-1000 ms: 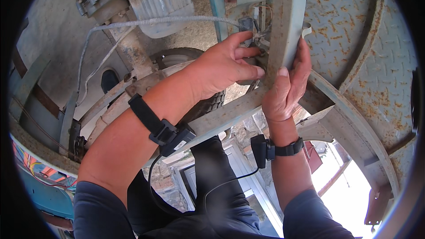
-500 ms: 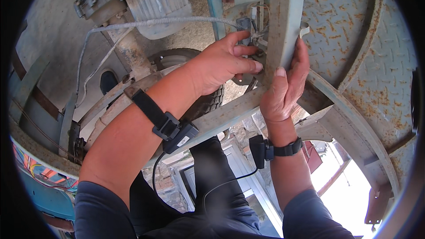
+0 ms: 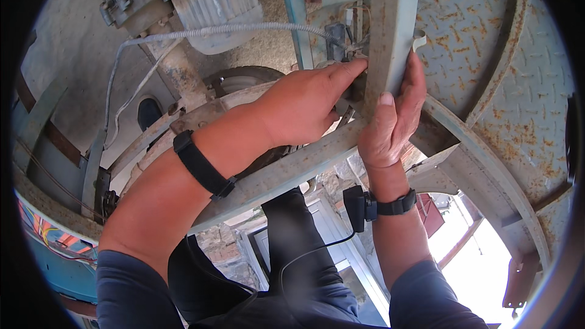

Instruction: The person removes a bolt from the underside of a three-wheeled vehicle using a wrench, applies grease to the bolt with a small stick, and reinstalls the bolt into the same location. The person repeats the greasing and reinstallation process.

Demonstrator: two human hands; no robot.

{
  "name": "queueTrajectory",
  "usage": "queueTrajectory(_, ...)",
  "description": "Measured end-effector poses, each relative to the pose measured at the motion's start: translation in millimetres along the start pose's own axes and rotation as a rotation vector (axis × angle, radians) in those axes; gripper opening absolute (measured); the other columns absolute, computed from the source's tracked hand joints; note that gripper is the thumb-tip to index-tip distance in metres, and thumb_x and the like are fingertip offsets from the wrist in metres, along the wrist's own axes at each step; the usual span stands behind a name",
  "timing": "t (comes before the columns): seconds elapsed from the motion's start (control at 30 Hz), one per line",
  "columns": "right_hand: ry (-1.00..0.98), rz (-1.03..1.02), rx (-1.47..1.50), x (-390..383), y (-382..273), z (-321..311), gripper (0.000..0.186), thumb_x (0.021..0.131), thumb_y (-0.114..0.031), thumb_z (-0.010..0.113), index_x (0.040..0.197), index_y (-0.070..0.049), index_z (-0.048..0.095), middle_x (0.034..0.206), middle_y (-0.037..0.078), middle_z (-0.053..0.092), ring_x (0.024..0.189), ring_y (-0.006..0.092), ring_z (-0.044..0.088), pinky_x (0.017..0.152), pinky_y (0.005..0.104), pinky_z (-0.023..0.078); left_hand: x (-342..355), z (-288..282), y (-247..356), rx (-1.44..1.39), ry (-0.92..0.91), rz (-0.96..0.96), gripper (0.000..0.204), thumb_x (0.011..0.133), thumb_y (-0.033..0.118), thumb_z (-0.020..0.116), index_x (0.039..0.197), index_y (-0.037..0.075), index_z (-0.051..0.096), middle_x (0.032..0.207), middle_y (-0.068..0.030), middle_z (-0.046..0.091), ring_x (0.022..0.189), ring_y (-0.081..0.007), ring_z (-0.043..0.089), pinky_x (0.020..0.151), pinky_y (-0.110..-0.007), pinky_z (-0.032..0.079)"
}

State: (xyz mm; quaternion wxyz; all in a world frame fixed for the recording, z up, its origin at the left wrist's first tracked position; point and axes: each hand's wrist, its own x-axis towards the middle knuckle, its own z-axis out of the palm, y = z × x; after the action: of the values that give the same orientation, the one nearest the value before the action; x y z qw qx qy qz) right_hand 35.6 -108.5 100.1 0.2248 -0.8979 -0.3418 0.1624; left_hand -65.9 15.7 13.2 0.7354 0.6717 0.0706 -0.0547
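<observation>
A pale, rust-flecked metal beam [image 3: 385, 21] runs upright at top centre. My right hand [image 3: 390, 123] wraps along it, thumb on the front, fingers around the right side beside a small pale clip [image 3: 419, 39]. My left hand [image 3: 311, 103] reaches in from the left, its index finger extended to small fittings [image 3: 353, 51] beside the beam. Its other fingers are curled under, and whatever they hold is hidden. A dark connector block [image 3: 335, 39] sits above, where a grey corrugated conduit [image 3: 244, 28] ends. Black straps circle both wrists.
A ribbed metal housing [image 3: 222, 12] is at upper left over a partly hidden tyre [image 3: 234, 74]. A lower frame rail [image 3: 280, 180] crosses diagonally. Rusty tread plate [image 3: 457, 18] fills the right; coloured wires [image 3: 49, 231] show at far left. My dark-clad legs hang below the frame.
My left hand and forearm have rolled over: the fingers that were spread are now curled, with the index pointing up-right, and the wrist strap's box has turned out of sight. My right hand stays put.
</observation>
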Motion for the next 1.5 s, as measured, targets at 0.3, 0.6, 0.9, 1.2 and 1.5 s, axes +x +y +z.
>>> queueTrajectory(0.3,0.009,-0.002,0.005,0,-2,0,0.066,0.098,-0.028,0.042,0.155,0.004,0.029,0.152,0.023,0.042,0.136,0.0327,0.048,0.115,0.0436,0.036,10,-14,-10,0.386,-0.18,0.126,0.045,0.097,0.019,0.053,0.141,0.011,0.055,0.111,-0.0159,0.071,0.099,-0.0359,0.069,0.085,-0.046,0.055)
queueTrajectory(0.6,0.019,-0.035,0.027,0,3,0,0.067,0.099,-0.029,0.044,0.155,0.005,0.03,0.151,0.025,0.042,0.135,0.034,0.049,0.114,0.0435,0.037,1,-3,12,0.561,-0.128,0.014,0.045,0.093,0.017,0.054,0.138,0.009,0.058,0.095,-0.016,0.072,0.086,-0.0347,0.071,0.076,-0.046,0.056)
queueTrajectory(0.9,0.025,-0.028,0.033,-2,5,0,0.067,0.101,-0.029,0.046,0.154,0.007,0.03,0.151,0.027,0.042,0.135,0.0363,0.049,0.114,0.0438,0.038,11,-20,10,-0.115,-0.183,-0.142,0.029,0.08,0.005,0.075,0.106,-0.001,0.066,0.154,-0.016,0.049,0.084,-0.0257,0.072,0.073,-0.039,0.057)
queueTrajectory(1.2,0.021,-0.006,0.011,-2,3,0,0.066,0.1,-0.031,0.043,0.155,0.004,0.03,0.152,0.024,0.041,0.137,0.0336,0.048,0.115,0.0441,0.037,28,-10,-3,-0.981,-0.212,-0.501,0.032,0.085,0.005,0.076,0.114,0.001,0.063,0.14,-0.008,0.059,0.095,-0.0138,0.067,0.069,-0.027,0.048)
queueTrajectory(1.5,0.013,-0.001,0.036,-1,2,1,0.067,0.099,-0.031,0.043,0.155,0.004,0.029,0.153,0.023,0.041,0.138,0.0331,0.047,0.116,0.0443,0.036,15,-17,-5,-0.116,-0.111,-0.015,0.038,0.084,0.009,0.073,0.121,0.006,0.064,0.11,-0.0139,0.07,0.092,-0.0276,0.071,0.076,-0.04,0.056)
